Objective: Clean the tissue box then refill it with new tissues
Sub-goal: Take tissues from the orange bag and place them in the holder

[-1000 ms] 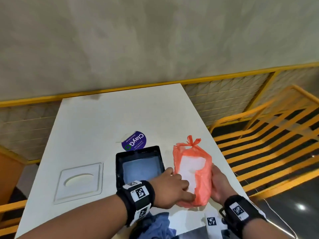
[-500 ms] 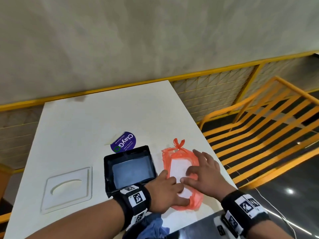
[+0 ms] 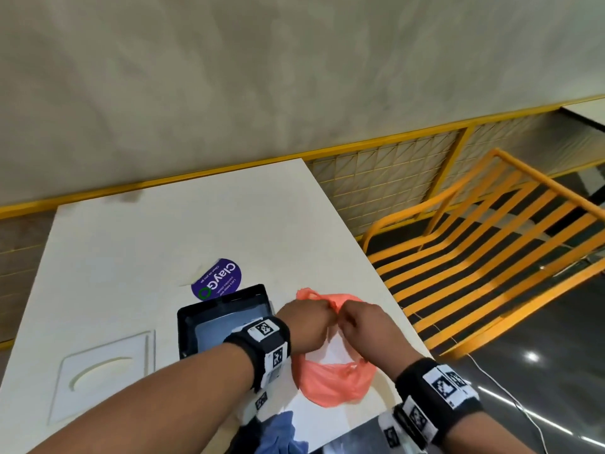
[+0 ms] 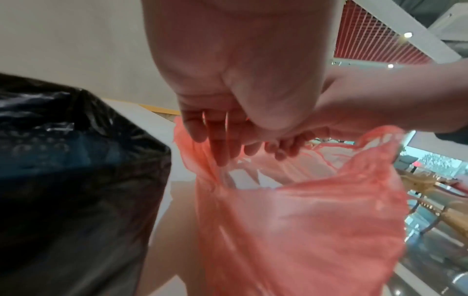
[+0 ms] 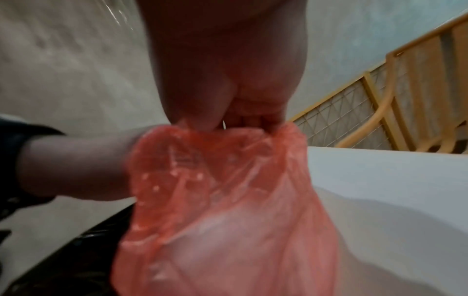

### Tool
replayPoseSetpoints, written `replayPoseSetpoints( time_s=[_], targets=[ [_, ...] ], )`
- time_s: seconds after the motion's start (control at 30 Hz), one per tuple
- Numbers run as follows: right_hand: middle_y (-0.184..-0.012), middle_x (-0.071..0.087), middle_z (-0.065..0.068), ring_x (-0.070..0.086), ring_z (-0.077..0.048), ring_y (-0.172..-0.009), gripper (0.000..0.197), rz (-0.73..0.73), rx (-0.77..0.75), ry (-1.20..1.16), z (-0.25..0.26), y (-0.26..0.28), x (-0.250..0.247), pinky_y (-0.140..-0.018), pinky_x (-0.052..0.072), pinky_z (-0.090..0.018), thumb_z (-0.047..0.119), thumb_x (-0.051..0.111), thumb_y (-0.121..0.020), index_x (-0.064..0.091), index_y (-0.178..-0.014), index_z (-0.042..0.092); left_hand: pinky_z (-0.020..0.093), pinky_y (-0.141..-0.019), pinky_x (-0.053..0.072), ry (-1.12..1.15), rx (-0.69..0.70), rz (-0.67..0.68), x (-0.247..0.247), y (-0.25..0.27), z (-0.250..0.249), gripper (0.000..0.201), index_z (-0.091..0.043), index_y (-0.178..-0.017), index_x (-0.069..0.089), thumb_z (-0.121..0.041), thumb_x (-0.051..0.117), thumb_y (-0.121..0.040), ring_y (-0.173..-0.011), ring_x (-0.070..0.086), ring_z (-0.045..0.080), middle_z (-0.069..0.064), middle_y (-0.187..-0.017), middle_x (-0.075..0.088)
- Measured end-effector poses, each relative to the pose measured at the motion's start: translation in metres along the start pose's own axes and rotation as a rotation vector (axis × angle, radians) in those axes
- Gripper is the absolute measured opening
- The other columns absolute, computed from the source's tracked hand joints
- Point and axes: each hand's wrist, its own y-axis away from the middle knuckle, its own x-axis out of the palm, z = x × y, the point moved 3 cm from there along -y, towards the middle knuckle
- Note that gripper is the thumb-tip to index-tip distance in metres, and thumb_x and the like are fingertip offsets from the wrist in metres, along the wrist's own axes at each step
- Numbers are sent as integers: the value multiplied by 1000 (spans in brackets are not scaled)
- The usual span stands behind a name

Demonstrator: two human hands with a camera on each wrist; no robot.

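Observation:
An orange plastic bag [image 3: 330, 381] with white tissues inside lies on the white table [image 3: 163, 244], right of the open black tissue box [image 3: 226, 319]. My left hand [image 3: 311, 326] and right hand [image 3: 360, 326] meet at the bag's tied top, each pinching the plastic. In the left wrist view the left fingers [image 4: 215, 144] curl into the orange bag [image 4: 303, 210] beside the black box [image 4: 76, 160]. Seen from the right wrist, the right fingers [image 5: 250, 118] pinch the bag's [image 5: 228, 200] top edge. The box's white lid [image 3: 104, 375] with an oval slot lies to the left.
A purple round sticker [image 3: 217, 283] is on the table behind the box. A blue cloth [image 3: 281, 434] lies at the table's near edge. Yellow railings [image 3: 491, 244] and a drop to a dark floor are to the right of the table. A plain wall stands behind.
The bag was held upright, then laid flat on the table. Both hands have since moved up to its tied top and now pinch the plastic there.

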Motion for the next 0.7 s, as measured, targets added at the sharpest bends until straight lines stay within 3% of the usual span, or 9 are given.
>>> replayPoseSetpoints(
  time_s=[0.07, 0.13, 0.2, 0.27, 0.4, 0.53, 0.7],
  targets=[
    [-102, 69, -2, 64, -23, -93, 26, 68, 37, 41, -9, -2, 6, -74, 50, -31, 19, 50, -88, 61, -112, 22, 38, -74, 49, -17, -56, 37, 1, -10, 6, 52, -23, -132, 57, -1, 47, -86, -113, 59, 33, 4, -133, 54],
    [-114, 65, -1, 63, -21, -101, 35, 63, 71, 98, -19, -3, 8, -82, 50, -30, 18, 53, -87, 58, -122, 24, 42, -85, 51, 21, -87, 11, -3, -17, 10, 67, -25, -147, 41, 2, 47, -86, -123, 54, 35, 1, -152, 39],
    [-121, 60, 0, 62, -20, -105, 40, 42, 105, 100, -26, -6, 9, -85, 50, -28, 17, 55, -87, 56, -126, 24, 40, -97, 47, 117, -117, 9, -4, -24, 15, 75, -27, -155, 28, 0, 49, -87, -131, 48, 34, 0, -161, 28],
    [-129, 57, -1, 60, -20, -110, 48, 56, 139, 101, -31, -8, 10, -91, 51, -29, 19, 59, -86, 51, -133, 24, 38, -104, 44, 230, -150, 11, 0, -28, 21, 80, -29, -156, 23, -7, 57, -87, -134, 47, 32, 0, -160, 30],
    [-131, 55, -4, 57, -22, -115, 69, 98, 223, -9, -36, -9, 16, -94, 48, -31, 25, 66, -83, 35, -145, 26, 33, -105, 43, 364, -223, 38, 12, -30, 32, 84, -28, -153, 28, -31, 72, -82, -132, 49, 26, 0, -155, 41],
    [-123, 60, -6, 59, -24, -110, 61, 80, 311, -101, -37, -17, 17, -88, 49, -33, 39, 62, -88, 35, -141, 25, 36, -106, 42, 341, -272, 54, 20, -30, 37, 81, -25, -153, 28, -40, 71, -85, -134, 47, 27, 4, -154, 40],
    [-126, 62, -2, 59, -26, -111, 75, 70, 318, -131, -33, -18, 18, -90, 52, -39, 25, 67, -79, 29, -143, 33, 43, -94, 52, 181, -276, 96, 27, -28, 32, 102, -27, -154, 17, -41, 79, -75, -119, 58, 36, 7, -152, 36]
  ],
)
